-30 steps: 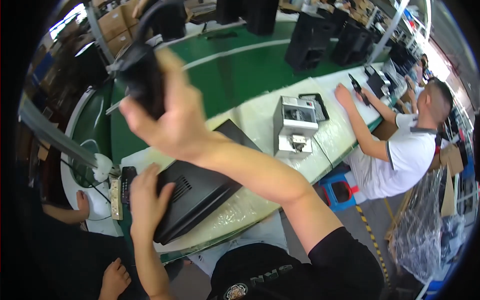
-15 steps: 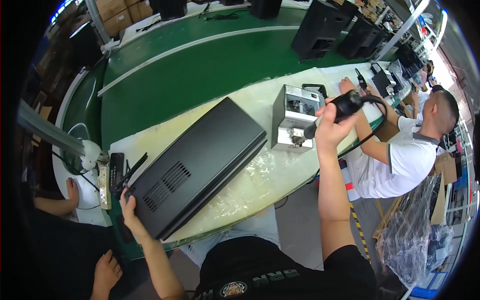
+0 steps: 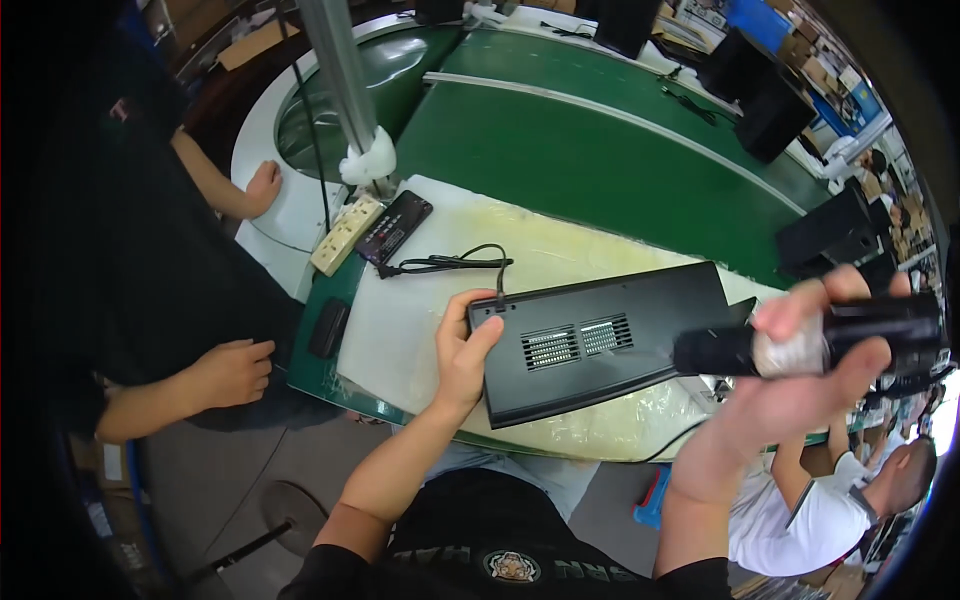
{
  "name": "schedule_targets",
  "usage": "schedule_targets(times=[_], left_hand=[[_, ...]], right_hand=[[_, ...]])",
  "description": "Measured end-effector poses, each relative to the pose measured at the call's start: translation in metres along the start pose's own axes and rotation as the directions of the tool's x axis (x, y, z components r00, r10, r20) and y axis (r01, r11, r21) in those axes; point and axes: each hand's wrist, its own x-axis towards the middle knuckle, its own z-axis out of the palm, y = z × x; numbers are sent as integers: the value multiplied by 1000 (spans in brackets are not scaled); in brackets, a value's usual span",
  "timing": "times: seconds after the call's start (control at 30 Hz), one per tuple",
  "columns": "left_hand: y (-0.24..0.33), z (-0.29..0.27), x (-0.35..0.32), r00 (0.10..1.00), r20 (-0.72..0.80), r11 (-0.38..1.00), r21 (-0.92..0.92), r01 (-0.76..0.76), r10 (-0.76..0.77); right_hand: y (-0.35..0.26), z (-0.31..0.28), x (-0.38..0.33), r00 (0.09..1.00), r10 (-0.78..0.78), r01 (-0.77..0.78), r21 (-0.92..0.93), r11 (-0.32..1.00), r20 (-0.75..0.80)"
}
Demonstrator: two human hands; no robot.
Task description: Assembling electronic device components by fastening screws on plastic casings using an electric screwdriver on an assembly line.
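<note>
We've swung the electric screwdriver (image 3: 722,352) over the black vented casing (image 3: 595,375), right hand (image 3: 790,395) wrapped round it, left hand (image 3: 465,355) clasping the casing's end.

RIGHT GRIP (image 3: 760,400): you've brought the black tool (image 3: 880,330) in from beyond the black casing (image 3: 600,370) | TIP (image 3: 700,353): now over casing's end nearest that grip

Across the upper middle, a flat green surface (image 3: 560,150) crossed by a straight pale strip (image 3: 620,122). At upper left, a silver metal post (image 3: 340,75) near a curved white counter (image 3: 262,140). At centre, a white-covered table (image 3: 400,350) with green edges. Below, grey floor (image 3: 345,465), with a round dark stand base (image 3: 300,505) at lower left; bright white light (image 3: 943,410) at the right edge.
</note>
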Motion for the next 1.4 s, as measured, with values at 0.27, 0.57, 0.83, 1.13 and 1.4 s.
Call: schedule_targets(times=[0.27, 0.57, 0.83, 1.13, 1.4], left_hand=[[1, 0, 3, 999, 16, 999, -26, -33, 34], [5, -2, 2, 1000, 26, 999, -51, 8, -7], [1, -5, 0, 999, 37, 998, -53, 23, -22], [0, -5, 3, 998, -29, 986, 157, -53, 59], [-7, -13, 1, 995, -42, 980, 179, -86, 95]], right_hand=[[49, 89, -13, 949, -42, 28, 50, 998, 314], [54, 109, -20, 922, -30, 28, 13, 1000, 385], [73, 105, -32, 907, -46, 22, 63, 998, 419], [89, 112, -33, 930, 16, -51, 86, 995, 367], [86, 120, -30, 900, -244, 275, -36, 961, 362]])
